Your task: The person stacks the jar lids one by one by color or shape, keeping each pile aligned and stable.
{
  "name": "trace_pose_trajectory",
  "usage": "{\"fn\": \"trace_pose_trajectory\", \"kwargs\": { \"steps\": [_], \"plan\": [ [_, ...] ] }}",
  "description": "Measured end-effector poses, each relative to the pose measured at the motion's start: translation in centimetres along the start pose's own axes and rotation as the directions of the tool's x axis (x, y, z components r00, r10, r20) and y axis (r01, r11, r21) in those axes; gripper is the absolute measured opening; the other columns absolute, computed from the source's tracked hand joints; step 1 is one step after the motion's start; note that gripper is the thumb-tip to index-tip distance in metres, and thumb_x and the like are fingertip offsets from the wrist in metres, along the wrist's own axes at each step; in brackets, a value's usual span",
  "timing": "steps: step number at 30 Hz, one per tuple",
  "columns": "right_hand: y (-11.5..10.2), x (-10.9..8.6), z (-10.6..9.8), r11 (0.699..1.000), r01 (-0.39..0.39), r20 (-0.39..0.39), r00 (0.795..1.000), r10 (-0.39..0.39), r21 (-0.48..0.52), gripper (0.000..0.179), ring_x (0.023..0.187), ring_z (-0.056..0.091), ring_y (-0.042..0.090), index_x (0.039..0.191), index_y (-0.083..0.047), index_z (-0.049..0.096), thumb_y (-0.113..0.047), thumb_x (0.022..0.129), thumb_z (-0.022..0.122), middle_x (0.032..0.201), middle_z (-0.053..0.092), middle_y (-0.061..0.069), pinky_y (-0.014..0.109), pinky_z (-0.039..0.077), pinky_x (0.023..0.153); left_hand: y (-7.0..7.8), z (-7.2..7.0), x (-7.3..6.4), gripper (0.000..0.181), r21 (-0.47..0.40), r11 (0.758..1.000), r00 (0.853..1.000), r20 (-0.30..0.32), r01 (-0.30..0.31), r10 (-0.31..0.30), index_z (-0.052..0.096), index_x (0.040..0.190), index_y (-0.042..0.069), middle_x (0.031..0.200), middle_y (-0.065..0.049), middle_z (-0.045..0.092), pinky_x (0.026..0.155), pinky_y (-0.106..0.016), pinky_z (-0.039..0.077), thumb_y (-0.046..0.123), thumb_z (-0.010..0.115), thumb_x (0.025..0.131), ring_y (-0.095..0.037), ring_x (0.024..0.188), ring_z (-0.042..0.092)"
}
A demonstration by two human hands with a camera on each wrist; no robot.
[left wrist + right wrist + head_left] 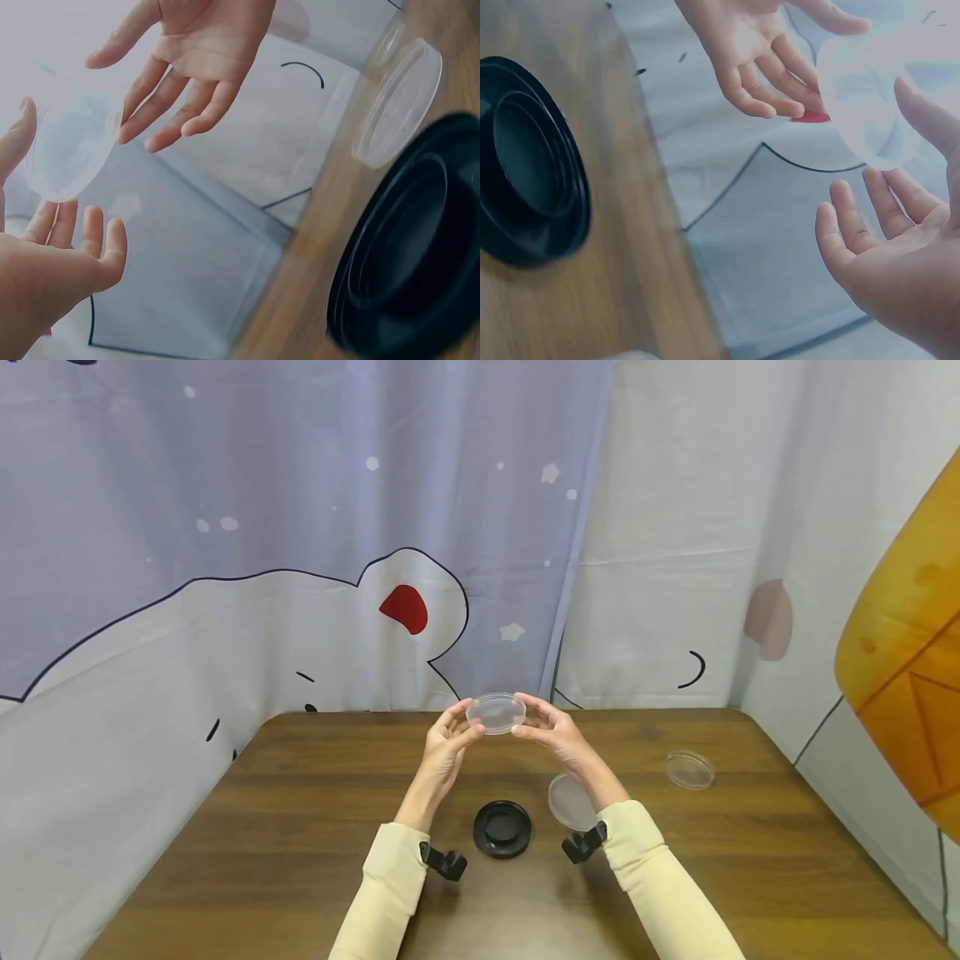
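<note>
A clear, shallow petri dish (496, 714) is held up above the far part of the table, between both hands. My left hand (447, 747) pinches its left edge between thumb and fingers. On the opposite edge, my right hand (558, 737) pinches it the same way. The wrist views show the dish (75, 142) tilted, its rim touched by fingertips, while the other fingers of each hand spread away from it. Below the hands, a black round stand (502, 829) with a raised ring lies on the table.
Just right of the black stand lies a clear round dish (570, 802), partly hidden by the right forearm. Another clear dish (690, 770) is farther right on the wooden table (315, 843). A printed curtain (300, 510) hangs behind the table's far edge.
</note>
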State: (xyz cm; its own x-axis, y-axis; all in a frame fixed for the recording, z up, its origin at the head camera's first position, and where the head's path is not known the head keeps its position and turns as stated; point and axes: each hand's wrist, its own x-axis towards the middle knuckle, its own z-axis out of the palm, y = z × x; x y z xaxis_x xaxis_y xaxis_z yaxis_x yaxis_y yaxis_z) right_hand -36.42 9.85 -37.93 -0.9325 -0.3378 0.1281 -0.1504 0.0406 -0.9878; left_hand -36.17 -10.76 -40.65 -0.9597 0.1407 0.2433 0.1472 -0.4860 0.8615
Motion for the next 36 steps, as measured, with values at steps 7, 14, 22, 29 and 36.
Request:
{"fn": "trace_pose_trajectory", "kwargs": {
  "steps": [7,14,22,29,36],
  "plan": [
    [-0.9,-2.3,-2.1,0.996,0.038,-0.01,0.999,-0.038,-0.076,0.064,0.122,0.054,0.016,0.15,-0.015,0.037,-0.015,0.092,0.065,0.154,0.037,0.011,0.043,0.041,0.109,-0.4,2.6,-0.1,0.067,0.042,0.999,1.0,0.021,-0.006,0.006,0.043,0.138,-0.005,0.135,-0.006,0.054,0.09,-0.017,0.048,0.004,0.076,0.081,-0.005,0.105,0.058],
    [-1.1,-4.6,-4.2,0.994,0.056,-0.013,0.998,-0.058,-0.09,0.065,0.115,0.056,0.004,0.151,-0.01,0.033,-0.014,0.093,0.063,0.153,0.038,0.016,0.028,0.047,0.1,-1.0,4.7,-0.4,0.074,0.174,0.985,0.998,0.061,-0.015,0.005,0.049,0.135,0.001,0.129,-0.003,0.059,0.094,-0.023,0.045,0.021,0.085,0.074,-0.009,0.108,0.055],
    [0.0,-6.9,-6.4,0.99,0.037,-0.05,0.998,-0.044,-0.137,0.067,0.122,0.055,0.013,0.151,-0.007,0.032,-0.011,0.092,0.063,0.157,0.033,0.017,0.025,0.048,0.095,-2.6,6.4,-0.5,0.062,0.342,0.939,0.99,0.141,-0.023,-0.027,0.052,0.132,0.003,0.1,0.004,0.061,0.079,-0.021,0.051,0.011,0.081,0.078,-0.009,0.086,0.061],
    [1.3,-8.1,-7.9,0.986,-0.003,-0.053,0.999,-0.005,-0.165,0.069,0.114,0.057,0.003,0.152,-0.008,0.031,-0.015,0.092,0.065,0.154,0.036,0.021,0.025,0.047,0.096,-4.3,6.8,-0.6,0.061,0.417,0.909,0.983,0.153,0.03,-0.103,0.052,0.135,0.004,0.097,0.001,0.057,0.077,-0.02,0.05,0.006,0.078,0.08,-0.01,0.085,0.058],
    [2.3,-8.7,-8.6,0.979,-0.04,-0.048,0.998,0.031,-0.202,0.07,0.135,0.044,0.039,0.15,-0.004,0.033,-0.015,0.089,0.068,0.155,0.034,0.022,0.042,0.046,0.103,-5.1,6.8,-0.7,0.078,0.505,0.863,0.978,0.181,0.002,-0.109,0.045,0.143,0.009,0.128,-0.011,0.06,0.08,-0.023,0.045,0.013,0.084,0.076,-0.016,0.098,0.052]
  ]
}}
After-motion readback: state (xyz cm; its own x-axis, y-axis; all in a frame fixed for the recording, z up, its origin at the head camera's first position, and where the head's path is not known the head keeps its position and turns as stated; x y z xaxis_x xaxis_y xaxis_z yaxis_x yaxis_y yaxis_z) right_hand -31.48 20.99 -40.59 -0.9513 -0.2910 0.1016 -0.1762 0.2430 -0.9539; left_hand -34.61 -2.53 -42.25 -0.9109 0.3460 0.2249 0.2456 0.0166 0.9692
